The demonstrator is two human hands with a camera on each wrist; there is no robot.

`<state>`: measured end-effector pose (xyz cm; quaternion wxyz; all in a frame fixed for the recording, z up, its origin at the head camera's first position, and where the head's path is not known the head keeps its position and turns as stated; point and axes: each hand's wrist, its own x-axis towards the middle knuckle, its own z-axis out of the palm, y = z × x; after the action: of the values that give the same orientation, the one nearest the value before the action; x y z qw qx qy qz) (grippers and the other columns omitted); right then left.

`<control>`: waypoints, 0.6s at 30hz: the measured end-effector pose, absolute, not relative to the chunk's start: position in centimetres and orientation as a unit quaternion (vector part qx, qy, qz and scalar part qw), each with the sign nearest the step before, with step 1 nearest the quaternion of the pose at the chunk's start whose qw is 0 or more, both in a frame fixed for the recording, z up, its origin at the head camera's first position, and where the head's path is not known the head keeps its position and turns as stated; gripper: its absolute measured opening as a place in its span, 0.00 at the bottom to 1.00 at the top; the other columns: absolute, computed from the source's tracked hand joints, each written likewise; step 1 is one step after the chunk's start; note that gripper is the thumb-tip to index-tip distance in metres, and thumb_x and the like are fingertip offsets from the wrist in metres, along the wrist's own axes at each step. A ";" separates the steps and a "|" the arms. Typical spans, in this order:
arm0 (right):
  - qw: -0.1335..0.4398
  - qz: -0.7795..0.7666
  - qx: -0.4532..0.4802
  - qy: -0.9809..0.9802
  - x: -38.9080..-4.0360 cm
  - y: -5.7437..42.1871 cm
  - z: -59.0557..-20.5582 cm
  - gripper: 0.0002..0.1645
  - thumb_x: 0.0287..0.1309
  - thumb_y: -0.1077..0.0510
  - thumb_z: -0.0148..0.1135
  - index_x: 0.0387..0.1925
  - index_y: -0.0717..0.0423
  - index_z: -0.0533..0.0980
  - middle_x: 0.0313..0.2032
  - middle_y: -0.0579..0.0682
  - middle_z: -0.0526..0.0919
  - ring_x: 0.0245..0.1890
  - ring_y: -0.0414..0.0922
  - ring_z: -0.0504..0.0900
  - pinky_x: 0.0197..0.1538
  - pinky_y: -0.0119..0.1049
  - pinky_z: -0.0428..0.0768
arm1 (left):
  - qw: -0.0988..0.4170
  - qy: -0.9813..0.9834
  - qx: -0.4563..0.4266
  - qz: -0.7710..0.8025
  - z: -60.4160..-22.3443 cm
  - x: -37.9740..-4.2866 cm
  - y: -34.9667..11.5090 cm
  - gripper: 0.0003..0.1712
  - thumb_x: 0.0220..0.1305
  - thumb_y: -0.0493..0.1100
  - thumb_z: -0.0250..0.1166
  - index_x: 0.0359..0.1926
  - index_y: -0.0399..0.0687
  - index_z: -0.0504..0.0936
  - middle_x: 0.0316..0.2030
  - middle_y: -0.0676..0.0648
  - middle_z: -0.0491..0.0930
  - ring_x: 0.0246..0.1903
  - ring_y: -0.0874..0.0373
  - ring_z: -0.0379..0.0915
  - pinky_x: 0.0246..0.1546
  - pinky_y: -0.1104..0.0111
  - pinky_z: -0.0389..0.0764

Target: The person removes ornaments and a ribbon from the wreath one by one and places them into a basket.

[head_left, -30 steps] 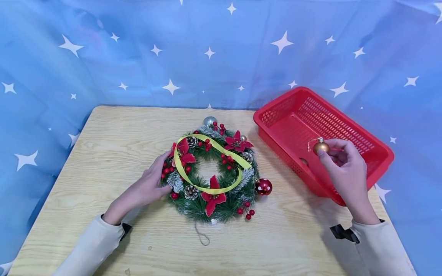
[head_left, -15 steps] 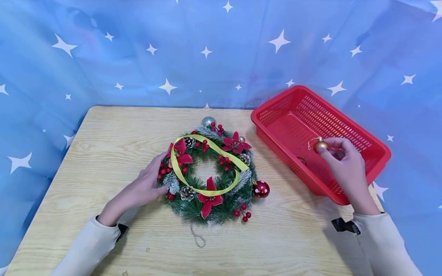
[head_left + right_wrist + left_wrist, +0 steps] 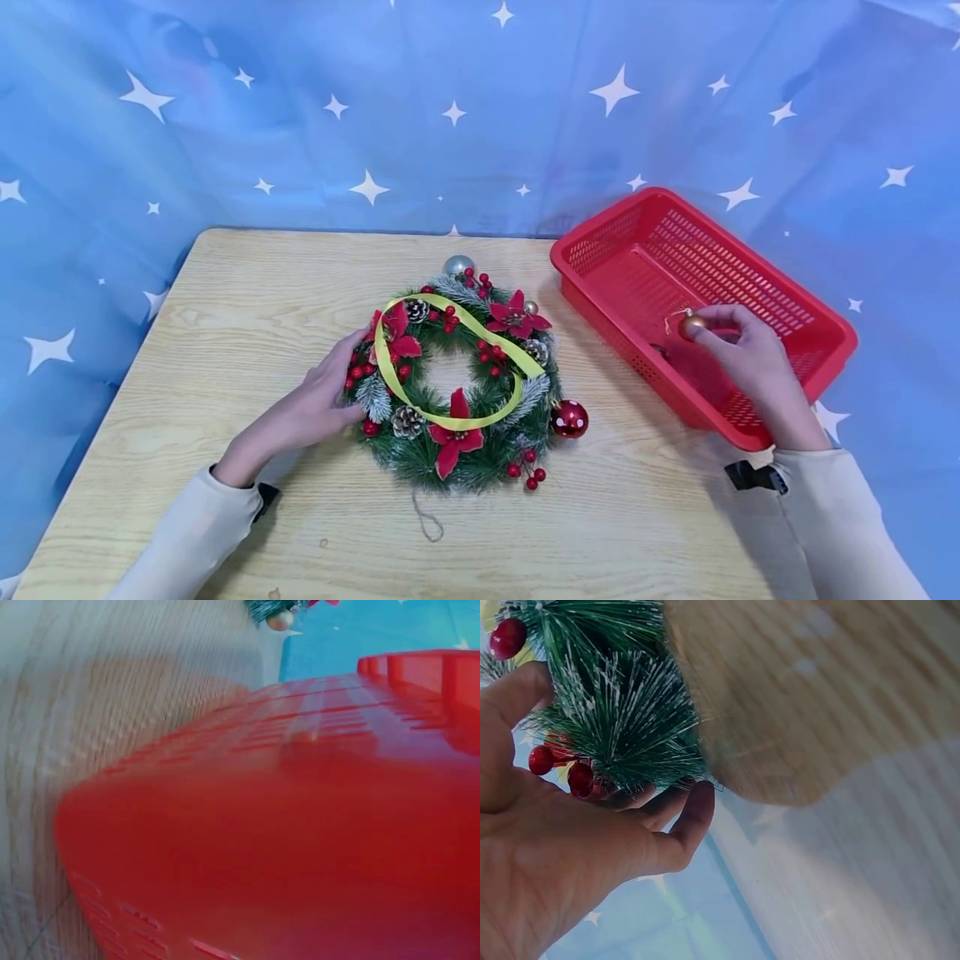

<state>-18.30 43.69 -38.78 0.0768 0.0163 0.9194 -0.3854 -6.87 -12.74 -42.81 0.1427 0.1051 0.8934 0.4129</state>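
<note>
A green Christmas wreath [image 3: 480, 467] lies on the table, dressed with red poinsettias, pine cones, red berries and a loop of yellow ribbon [image 3: 388, 367]. My left hand [image 3: 318, 404] grips its left edge; in the left wrist view the thumb and curled fingers [image 3: 694, 817] lie about the frosted needles. Over the red basket [image 3: 615, 329], my right hand [image 3: 753, 362] pinches a small gold bauble [image 3: 690, 327] with a thin hanging thread. The right wrist view is filled by the basket's wall [image 3: 262, 847], which hides that hand. Another small round thing in the basket is partly hidden.
A red polka-dot bauble [image 3: 570, 418] sits at the wreath's right edge, and a silver bauble [image 3: 458, 265] at its back. A small pale gold bauble [image 3: 531, 307] is near the right poinsettia. A grey cord loop [image 3: 429, 525] extends from the wreath's front. A blue star-patterned curtain [image 3: 420, 108] hangs behind the table.
My right hand has lowered slightly into the basket with the gold bauble. The left hand keeps its grip on the wreath. The head view shifts a little.
</note>
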 end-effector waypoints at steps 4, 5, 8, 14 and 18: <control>0.103 -0.370 0.003 0.924 -18.8 43.8 -38.7 0.36 0.80 0.44 0.63 0.74 0.64 0.69 0.63 0.66 0.76 0.57 0.55 0.76 0.41 0.23 0.77 | 0.141 0.893 0.106 0.415 -42.8 -7.0 -12.7 0.64 0.67 0.30 0.67 0.90 0.49 0.34 0.87 0.36 0.36 0.84 0.34 0.34 0.76 0.30 0.50; 0.109 -0.364 0.000 0.925 -19.0 43.8 -38.7 0.35 0.81 0.44 0.62 0.74 0.64 0.69 0.62 0.66 0.76 0.57 0.58 0.76 0.41 0.24 0.78 | 0.140 0.893 0.106 0.415 -42.8 -7.0 -12.7 0.64 0.67 0.30 0.67 0.90 0.49 0.34 0.87 0.36 0.37 0.84 0.34 0.35 0.76 0.31 0.50; 0.122 -0.343 -0.015 0.931 -19.7 43.8 -38.8 0.34 0.82 0.46 0.60 0.73 0.66 0.68 0.61 0.69 0.76 0.58 0.64 0.76 0.47 0.38 0.81 | 0.138 0.893 0.105 0.416 -42.8 -6.9 -12.7 0.64 0.66 0.29 0.67 0.90 0.50 0.35 0.87 0.37 0.37 0.84 0.34 0.35 0.76 0.30 0.50; 0.124 -0.284 -0.068 0.948 -20.9 44.2 -39.4 0.27 0.80 0.53 0.64 0.66 0.69 0.72 0.57 0.72 0.80 0.53 0.66 0.80 0.52 0.62 0.84 | 0.135 0.891 0.102 0.421 -42.9 -6.8 -12.7 0.64 0.67 0.30 0.67 0.90 0.54 0.35 0.87 0.39 0.38 0.84 0.34 0.35 0.74 0.28 0.51; 0.126 -0.266 -0.087 0.952 -21.4 44.4 -39.7 0.27 0.75 0.55 0.69 0.64 0.68 0.74 0.54 0.71 0.82 0.47 0.61 0.83 0.49 0.60 0.88 | 0.124 0.893 0.096 0.422 -43.0 -6.7 -12.5 0.64 0.66 0.30 0.67 0.90 0.52 0.36 0.87 0.39 0.38 0.84 0.34 0.35 0.74 0.27 0.50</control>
<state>-21.38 44.42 -39.72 0.1259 -0.0875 0.9517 -0.2660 -6.67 -12.46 -42.99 0.1236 0.0964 0.8930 0.4220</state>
